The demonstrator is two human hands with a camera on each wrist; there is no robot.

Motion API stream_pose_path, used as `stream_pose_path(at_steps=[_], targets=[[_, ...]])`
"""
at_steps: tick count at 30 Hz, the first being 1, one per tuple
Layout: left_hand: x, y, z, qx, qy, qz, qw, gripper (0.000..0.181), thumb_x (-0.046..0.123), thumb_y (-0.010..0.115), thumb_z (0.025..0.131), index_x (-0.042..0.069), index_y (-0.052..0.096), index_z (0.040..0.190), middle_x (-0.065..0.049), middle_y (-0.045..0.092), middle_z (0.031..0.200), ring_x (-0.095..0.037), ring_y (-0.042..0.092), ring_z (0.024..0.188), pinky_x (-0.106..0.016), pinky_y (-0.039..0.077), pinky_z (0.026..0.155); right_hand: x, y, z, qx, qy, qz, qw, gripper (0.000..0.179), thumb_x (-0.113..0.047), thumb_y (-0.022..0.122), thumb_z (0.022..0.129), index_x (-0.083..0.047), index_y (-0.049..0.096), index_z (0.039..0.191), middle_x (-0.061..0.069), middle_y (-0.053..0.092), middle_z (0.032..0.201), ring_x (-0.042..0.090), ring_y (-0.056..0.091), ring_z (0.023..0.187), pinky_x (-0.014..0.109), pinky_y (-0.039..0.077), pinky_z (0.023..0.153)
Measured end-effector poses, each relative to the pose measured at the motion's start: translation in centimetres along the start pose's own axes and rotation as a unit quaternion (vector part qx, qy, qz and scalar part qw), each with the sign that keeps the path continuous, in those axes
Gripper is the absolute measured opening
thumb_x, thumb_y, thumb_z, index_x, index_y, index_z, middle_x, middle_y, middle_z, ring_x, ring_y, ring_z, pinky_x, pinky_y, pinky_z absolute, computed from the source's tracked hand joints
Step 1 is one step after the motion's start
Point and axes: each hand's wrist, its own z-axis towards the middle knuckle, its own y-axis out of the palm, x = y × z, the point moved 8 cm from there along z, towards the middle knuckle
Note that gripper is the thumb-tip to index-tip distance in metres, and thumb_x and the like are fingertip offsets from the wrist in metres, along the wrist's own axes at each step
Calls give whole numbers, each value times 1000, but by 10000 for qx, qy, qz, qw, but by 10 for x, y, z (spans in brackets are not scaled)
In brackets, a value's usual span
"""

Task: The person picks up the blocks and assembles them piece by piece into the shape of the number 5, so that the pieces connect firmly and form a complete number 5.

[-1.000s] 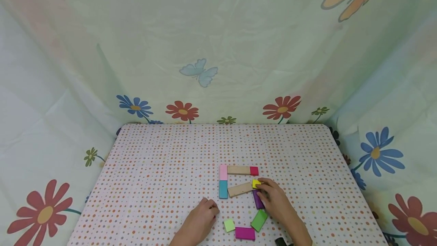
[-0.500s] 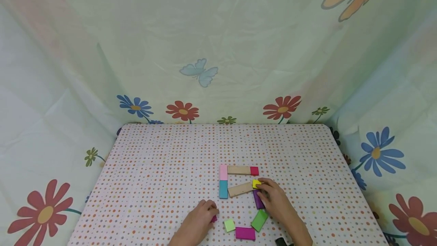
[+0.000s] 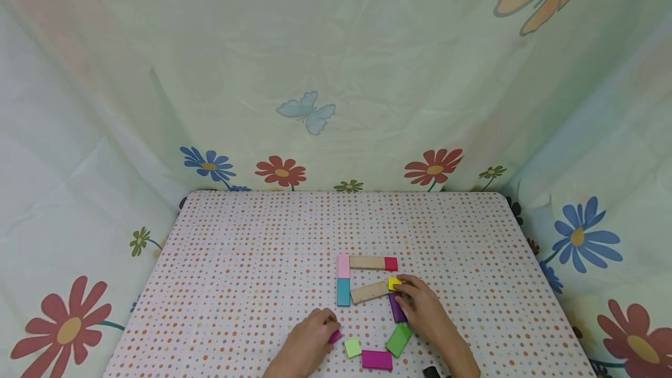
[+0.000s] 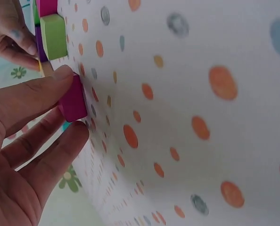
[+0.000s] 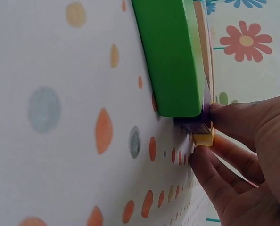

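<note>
My left hand [image 3: 305, 340] pinches a small magenta block [image 4: 75, 101] between thumb and fingers, low over the table, just left of a light green cube [image 3: 353, 347]. At the right of the layout, my right hand [image 3: 429, 315] has its fingers around a yellow block [image 3: 394, 283], while its thumb touches a purple block [image 5: 201, 120]. The purple block runs from the yellow one toward a green block [image 3: 399, 340]. A longer magenta block [image 3: 377, 360] lies between the green block and the light green cube.
Farther back lie a pink block [image 3: 343, 265], a teal block [image 3: 343, 292], two plain wooden planks [image 3: 367, 262] and a red block [image 3: 391, 263]. A black object [image 3: 431, 372] sits at the front edge of view. Patterned curtains [image 3: 336, 63] surround the dotted table [image 3: 252, 238].
The small magenta block, hidden by my left hand at first, has come into view and shifted slightly right toward the light green cube. My right hand stays in place.
</note>
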Motion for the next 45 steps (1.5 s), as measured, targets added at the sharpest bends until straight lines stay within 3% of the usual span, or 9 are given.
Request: stream_pose_path(at_steps=[6, 16, 27, 38, 45], targets=[[6, 6, 1, -99, 103, 173, 9997, 24, 22, 87, 87, 20, 81, 110, 6, 70, 117, -8, 64, 104, -19, 60, 84, 0, 1, -1, -47, 46, 39, 10000, 24, -12, 75, 99, -6, 77, 122, 14, 64, 144, 37, 61, 137, 55, 52, 114], [9, 5, 2, 142, 380, 224, 9989, 23, 21, 87, 87, 19, 82, 109, 6, 70, 117, -8, 64, 106, -18, 59, 81, -2, -2, -1, 170, -131, 4, 9998, 23, -10, 77, 97, -5, 79, 119, 13, 67, 140, 36, 63, 134, 52, 55, 111], [9, 8, 2, 77, 333, -64, 9994, 37, 16, 89, 85, 20, 79, 120, 4, 70, 122, -8, 64, 108, -17, 59, 81, -1, -1, -1, 89, -80, -14, 9999, 23, -11, 75, 98, -5, 78, 120, 13, 65, 142, 37, 62, 135, 53, 54, 112], [10, 7, 3, 120, 375, 80, 9992, 31, 14, 88, 85, 23, 81, 114, 4, 71, 119, -8, 64, 106, -15, 58, 78, -2, -2, 0, 73, -39, -12, 10000, 23, -11, 75, 98, -6, 78, 120, 13, 65, 142, 36, 62, 136, 53, 53, 113], [9, 9, 0, -11, 332, -73, 9994, 43, 29, 82, 93, 20, 73, 134, 2, 67, 129, -10, 64, 111, -18, 58, 80, -2, -1, -1, 29, -48, -9, 10000, 23, -11, 75, 98, -6, 78, 120, 13, 65, 142, 36, 62, 135, 53, 53, 113]])
